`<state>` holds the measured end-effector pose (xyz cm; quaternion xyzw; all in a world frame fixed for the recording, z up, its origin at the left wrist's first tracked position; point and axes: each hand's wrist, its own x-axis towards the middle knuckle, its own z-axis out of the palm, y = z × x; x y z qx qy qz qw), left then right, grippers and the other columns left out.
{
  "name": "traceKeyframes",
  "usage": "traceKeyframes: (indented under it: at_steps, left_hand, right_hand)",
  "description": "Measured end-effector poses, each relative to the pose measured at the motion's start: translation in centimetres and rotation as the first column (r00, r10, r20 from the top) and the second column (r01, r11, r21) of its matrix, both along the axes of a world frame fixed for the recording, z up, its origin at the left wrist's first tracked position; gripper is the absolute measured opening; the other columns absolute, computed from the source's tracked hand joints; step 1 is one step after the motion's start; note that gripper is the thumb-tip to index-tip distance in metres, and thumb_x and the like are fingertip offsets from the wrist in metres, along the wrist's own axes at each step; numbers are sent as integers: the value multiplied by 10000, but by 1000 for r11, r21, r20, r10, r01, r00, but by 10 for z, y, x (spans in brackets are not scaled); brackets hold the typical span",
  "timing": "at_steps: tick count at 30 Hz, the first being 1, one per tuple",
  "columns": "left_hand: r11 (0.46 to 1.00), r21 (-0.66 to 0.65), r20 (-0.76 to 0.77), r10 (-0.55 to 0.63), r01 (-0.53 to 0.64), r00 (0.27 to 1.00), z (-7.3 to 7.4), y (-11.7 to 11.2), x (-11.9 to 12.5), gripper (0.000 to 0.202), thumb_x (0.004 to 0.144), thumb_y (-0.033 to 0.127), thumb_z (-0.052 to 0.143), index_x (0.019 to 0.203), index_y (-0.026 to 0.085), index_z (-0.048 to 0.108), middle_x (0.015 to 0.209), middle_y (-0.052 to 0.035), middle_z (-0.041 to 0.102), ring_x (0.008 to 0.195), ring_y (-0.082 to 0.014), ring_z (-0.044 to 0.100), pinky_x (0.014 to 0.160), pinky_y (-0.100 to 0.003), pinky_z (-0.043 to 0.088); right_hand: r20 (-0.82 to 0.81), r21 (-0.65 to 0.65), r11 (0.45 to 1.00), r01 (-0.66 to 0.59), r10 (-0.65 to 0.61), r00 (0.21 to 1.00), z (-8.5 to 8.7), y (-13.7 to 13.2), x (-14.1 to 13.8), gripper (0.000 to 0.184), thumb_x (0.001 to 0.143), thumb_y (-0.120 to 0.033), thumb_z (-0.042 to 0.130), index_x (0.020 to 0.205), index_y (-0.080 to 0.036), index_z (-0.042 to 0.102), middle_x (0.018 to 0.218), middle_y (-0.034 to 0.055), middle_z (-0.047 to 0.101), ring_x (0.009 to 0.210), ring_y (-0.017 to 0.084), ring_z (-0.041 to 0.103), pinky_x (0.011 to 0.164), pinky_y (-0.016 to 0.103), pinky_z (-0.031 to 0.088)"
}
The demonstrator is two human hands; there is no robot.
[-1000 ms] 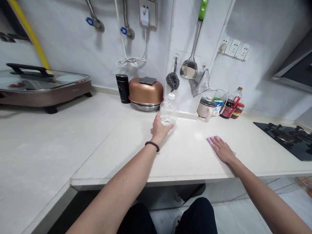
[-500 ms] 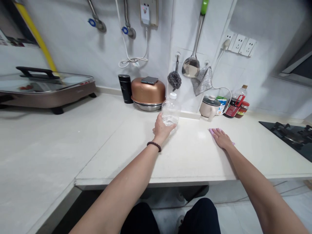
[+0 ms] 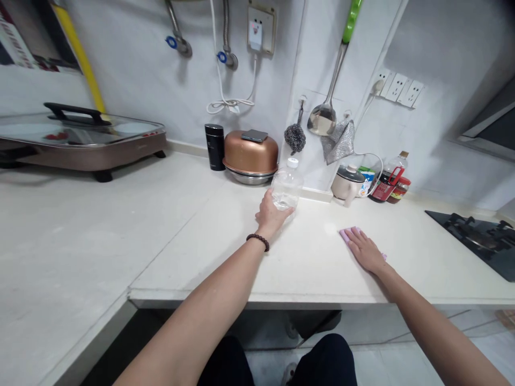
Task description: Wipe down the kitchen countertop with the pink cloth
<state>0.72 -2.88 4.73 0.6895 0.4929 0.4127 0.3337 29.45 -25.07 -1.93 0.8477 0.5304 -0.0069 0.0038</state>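
My left hand (image 3: 272, 215) is wrapped round the lower part of a clear plastic bottle (image 3: 287, 185) with a white cap, which holds some clear liquid and is upright on the white countertop (image 3: 309, 268). A dark bead bracelet circles the left wrist. Farther right, my right hand (image 3: 365, 251) lies flat with fingers stretched out over a small pink cloth (image 3: 345, 234), pressing it to the counter. Most of the cloth is hidden beneath the palm; its edges show at the fingertips and by the wrist.
Behind the bottle stand a copper-coloured bowl (image 3: 250, 153) with a phone on it and a black canister (image 3: 214, 147). A small lidded pot (image 3: 346, 183) and jars (image 3: 398, 190) line the wall. The gas hob (image 3: 475, 236) is right, an electric pan (image 3: 80, 150) left.
My right hand has slid the pink cloth toward the counter's front edge. My left hand stays on the bottle. The whole view has shifted slightly.
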Motion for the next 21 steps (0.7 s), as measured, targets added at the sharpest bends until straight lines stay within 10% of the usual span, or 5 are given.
traceKeyframes:
  at_steps: [21]
  left_hand:
    - [1000, 21, 30, 14, -15, 999, -9, 7, 1, 975, 694, 356, 913, 1525, 250, 414, 1470, -154, 623, 1369, -358, 584, 1131, -524, 431]
  right_hand:
    - [-33, -29, 997, 66, -67, 997, 17, 119, 38, 649, 1092, -534, 83, 1703, -356, 211, 1773, -31, 137, 1623, 275, 146, 1295, 532, 210]
